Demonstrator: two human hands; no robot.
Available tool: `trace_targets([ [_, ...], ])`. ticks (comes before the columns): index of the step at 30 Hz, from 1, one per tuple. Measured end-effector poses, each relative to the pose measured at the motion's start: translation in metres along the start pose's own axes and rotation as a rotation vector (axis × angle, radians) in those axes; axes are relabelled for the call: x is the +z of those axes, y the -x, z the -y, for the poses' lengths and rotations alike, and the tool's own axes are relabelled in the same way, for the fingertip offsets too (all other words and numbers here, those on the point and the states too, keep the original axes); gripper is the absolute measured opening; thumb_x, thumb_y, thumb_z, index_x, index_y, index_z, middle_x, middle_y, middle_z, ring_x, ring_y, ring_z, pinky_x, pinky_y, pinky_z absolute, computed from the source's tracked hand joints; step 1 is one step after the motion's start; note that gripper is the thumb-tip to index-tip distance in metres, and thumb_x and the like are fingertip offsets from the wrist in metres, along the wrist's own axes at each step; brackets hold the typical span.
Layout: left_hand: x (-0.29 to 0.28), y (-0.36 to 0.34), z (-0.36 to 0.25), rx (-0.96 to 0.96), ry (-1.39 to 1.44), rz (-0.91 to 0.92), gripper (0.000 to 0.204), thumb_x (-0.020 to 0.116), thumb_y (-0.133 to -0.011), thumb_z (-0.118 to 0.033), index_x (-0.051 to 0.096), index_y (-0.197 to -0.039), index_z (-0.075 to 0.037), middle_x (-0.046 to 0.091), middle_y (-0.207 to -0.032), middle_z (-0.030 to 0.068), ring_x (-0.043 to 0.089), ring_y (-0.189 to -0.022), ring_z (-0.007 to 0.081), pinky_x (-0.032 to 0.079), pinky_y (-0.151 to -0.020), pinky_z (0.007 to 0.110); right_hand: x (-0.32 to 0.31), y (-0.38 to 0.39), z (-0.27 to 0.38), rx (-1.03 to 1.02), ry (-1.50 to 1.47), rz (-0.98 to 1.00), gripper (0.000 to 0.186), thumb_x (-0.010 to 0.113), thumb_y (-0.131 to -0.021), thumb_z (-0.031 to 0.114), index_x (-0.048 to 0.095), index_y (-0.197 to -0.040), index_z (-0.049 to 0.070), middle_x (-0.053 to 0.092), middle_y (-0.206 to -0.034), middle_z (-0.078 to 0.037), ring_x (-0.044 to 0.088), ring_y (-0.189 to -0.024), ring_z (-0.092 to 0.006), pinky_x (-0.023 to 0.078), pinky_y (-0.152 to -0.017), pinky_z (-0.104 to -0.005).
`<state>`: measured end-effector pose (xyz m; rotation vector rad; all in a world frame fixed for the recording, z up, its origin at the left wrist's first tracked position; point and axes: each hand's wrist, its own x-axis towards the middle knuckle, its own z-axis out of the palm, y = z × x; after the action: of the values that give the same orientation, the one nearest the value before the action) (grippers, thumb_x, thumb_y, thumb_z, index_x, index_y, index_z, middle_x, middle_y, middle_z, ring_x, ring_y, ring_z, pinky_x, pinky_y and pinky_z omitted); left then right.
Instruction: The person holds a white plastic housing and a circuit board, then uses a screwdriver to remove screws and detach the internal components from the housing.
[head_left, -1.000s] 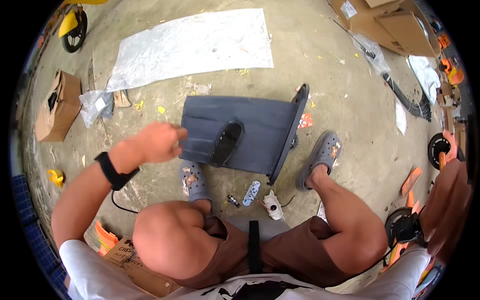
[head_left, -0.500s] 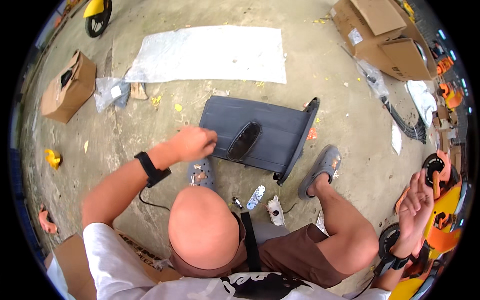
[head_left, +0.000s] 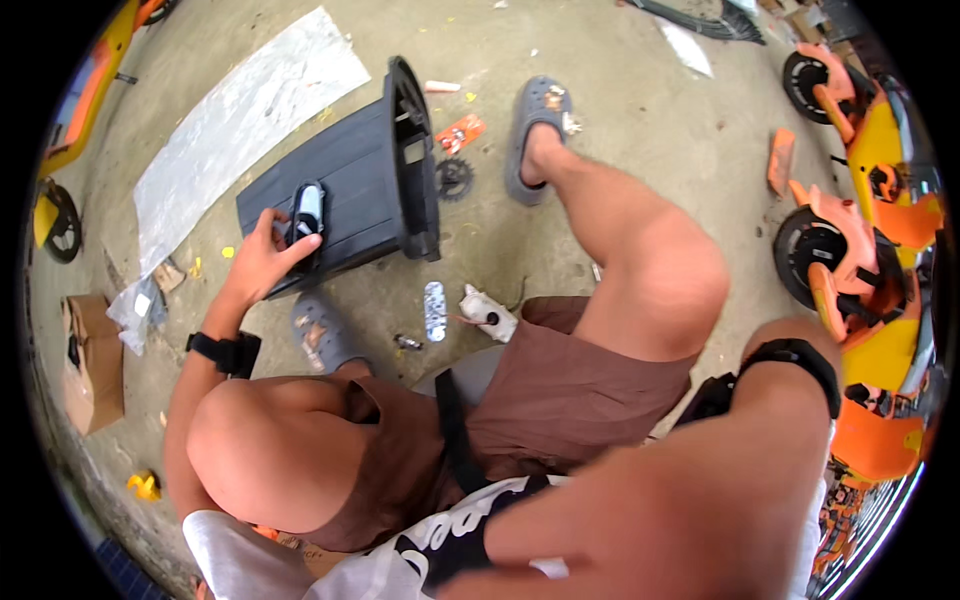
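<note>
Left hand (head_left: 268,256) spreads thumb and fingers around the near end of a dark oval piece (head_left: 311,204) with a pale patch, on a grey plastic panel (head_left: 362,190).

The oval lies just ahead and right of that hand, its long axis pointing away from the body. The blurred right hand (head_left: 590,520) hangs well apart; whether either one grips anything cannot be told.
</note>
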<state>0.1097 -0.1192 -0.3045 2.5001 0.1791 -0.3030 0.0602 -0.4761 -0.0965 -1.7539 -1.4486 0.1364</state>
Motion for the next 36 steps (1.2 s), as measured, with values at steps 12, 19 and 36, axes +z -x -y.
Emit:
trace_targets([
  [12,0.0,-0.02,-0.001,0.058,-0.089,0.031,0.076,0.078,-0.072,-0.039,0.043,-0.131,-0.007,0.058,-0.119,0.0217,0.059,-0.106,0.0388,0.048,-0.088,0.043,-0.05,0.014,-0.055,0.01,-0.139,0.016,0.009,0.06,-0.081,0.009,0.068,-0.08,0.004,0.059,-0.062,-0.001,0.044,-0.041,-0.0071,0.031,-0.04,-0.0209],
  [19,-0.008,-0.01,0.01,0.223,-0.047,-0.048,0.069,0.079,-0.071,-0.028,0.047,-0.127,-0.006,0.056,-0.114,0.0167,0.057,-0.103,0.0378,0.048,-0.086,0.042,-0.073,0.15,-0.124,0.998,-0.013,-1.084,0.018,0.051,-0.094,0.019,0.057,-0.101,0.003,0.039,-0.06,0.005,0.028,-0.047,-0.003,0.021,-0.044,-0.0199],
  [36,-0.091,0.014,0.003,-0.265,0.782,-0.043,0.078,0.084,-0.069,-0.006,0.039,-0.133,0.001,0.065,-0.088,0.0116,0.064,-0.065,0.0157,0.053,-0.047,0.03,0.093,0.104,-0.423,1.676,-0.362,-0.579,0.066,0.048,-0.088,0.054,0.039,-0.134,0.008,0.044,-0.126,-0.007,0.041,-0.108,-0.0217,0.03,-0.091,-0.0407],
])
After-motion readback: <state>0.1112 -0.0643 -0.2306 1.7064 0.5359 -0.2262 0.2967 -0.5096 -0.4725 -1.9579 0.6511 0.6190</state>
